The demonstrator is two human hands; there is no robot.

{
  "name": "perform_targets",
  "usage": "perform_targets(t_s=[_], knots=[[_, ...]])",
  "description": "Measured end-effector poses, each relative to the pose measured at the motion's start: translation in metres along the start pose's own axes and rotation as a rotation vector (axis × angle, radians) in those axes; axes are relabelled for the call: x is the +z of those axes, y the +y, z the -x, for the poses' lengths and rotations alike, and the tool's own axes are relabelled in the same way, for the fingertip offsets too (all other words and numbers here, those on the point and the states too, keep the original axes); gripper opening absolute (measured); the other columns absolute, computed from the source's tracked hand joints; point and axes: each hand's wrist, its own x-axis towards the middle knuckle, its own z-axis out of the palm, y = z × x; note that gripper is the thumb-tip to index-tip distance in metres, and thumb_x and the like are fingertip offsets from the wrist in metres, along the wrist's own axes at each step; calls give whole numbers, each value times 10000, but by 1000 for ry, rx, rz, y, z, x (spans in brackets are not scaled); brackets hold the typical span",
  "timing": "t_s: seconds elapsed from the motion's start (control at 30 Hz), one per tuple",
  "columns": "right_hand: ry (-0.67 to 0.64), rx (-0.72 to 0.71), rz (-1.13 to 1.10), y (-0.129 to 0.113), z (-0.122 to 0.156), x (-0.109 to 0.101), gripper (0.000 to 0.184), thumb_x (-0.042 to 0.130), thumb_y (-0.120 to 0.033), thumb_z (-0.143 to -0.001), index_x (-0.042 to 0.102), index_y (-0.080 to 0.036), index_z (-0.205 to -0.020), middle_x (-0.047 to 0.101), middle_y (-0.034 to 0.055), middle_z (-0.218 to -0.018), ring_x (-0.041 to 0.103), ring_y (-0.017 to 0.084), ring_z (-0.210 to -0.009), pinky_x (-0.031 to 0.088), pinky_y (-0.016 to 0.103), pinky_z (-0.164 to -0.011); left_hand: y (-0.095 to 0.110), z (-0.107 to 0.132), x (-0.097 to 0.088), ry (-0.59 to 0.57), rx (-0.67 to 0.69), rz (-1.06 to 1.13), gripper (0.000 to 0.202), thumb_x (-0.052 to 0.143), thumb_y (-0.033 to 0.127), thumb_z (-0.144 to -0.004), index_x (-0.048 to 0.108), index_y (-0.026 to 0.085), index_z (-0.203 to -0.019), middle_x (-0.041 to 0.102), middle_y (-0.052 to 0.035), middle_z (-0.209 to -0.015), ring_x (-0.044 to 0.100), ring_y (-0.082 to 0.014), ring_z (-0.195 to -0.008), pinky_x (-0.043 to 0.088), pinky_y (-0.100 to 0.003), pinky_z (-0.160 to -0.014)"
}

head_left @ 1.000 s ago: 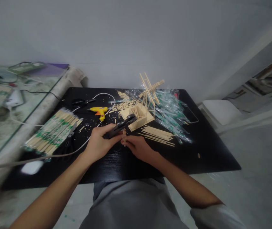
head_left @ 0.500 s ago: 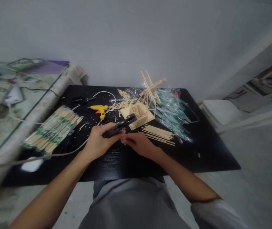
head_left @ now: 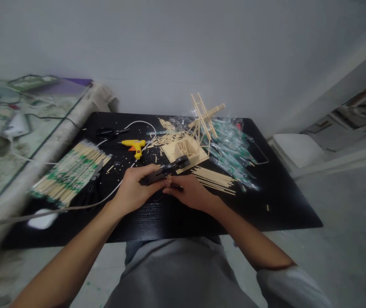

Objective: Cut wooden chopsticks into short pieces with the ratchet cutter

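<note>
My left hand [head_left: 134, 185] is closed around a black long-shaped tool [head_left: 165, 170] whose rounded end points away to the right. Its exact kind is unclear in the dim picture. The fingers of my right hand [head_left: 189, 191] are pinched together against my left fingertips; a small dark bit shows beneath them, but what they hold is hidden. Just beyond the tool stands a model of glued wooden sticks [head_left: 199, 128] on a flat pale board [head_left: 169, 150]. Loose thin sticks [head_left: 215, 180] lie right of my right hand.
A yellow glue gun [head_left: 134, 146], scissors [head_left: 91, 186] and packed sticks [head_left: 74, 173] lie to the left. A white cable [head_left: 114, 192] crosses the black table [head_left: 157, 222]. Short cut pieces [head_left: 166, 139] are heaped behind, and plastic wrappers [head_left: 234, 149] lie at right. A white stool [head_left: 295, 149] stands beyond.
The black tool has tipped slightly down and to the right in my left hand. My right fingers have curled in closer; the small pale thing between the fingertips is now mostly hidden.
</note>
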Motion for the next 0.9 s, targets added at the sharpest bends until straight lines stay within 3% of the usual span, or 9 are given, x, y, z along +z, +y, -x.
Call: perform_targets(t_s=[0.2, 0.43, 0.57, 0.7, 0.9], knots=[[86, 1, -65, -9, -2, -6, 230, 646, -301, -1014, 752, -170, -857, 669, -27, -665, 532, 108, -578, 376, 216, -589, -1, 1, 0, 17, 0, -22, 181, 801, 349, -838, 793, 196, -935, 800, -6, -848, 696, -144, -714, 539, -251, -662], [140, -52, -69, -6, 0, 4, 212, 642, -290, -1021, 791, -180, -917, 755, 5, -734, 634, 123, -612, 443, 213, -635, 10, 5, -9, -9, -12, -107, 182, 730, 376, -900, 764, 221, -989, 789, 5, -903, 700, -154, -778, 536, -251, -715], [152, -34, -119, -7, 0, 4, 159, 672, -274, -1003, 802, -192, -965, 823, 27, -891, 752, 153, -760, 513, 217, -734, 23, 13, -36, -27, -48, -342, 217, 588, 400, -973, 673, 219, -1059, 744, -9, -904, 662, -165, -745, 522, -271, -720], [170, -25, -150, -7, -1, 5, 139, 674, -253, -999, 803, -202, -1004, 835, 45, -1012, 788, 179, -881, 547, 236, -802, 20, 26, -60, -15, -112, -700, 420, 536, 495, -954, 590, 173, -1218, 720, -119, -1046, 687, -282, -881, 541, -397, -795], [172, -67, -100, -8, -3, 4, 156, 674, -256, -1003, 787, -183, -923, 823, 31, -891, 748, 151, -749, 502, 221, -723, 16, 39, -61, -138, -69, -981, 420, 508, 405, -953, 556, 155, -1287, 677, -205, -1136, 665, -378, -999, 535, -499, -862]])
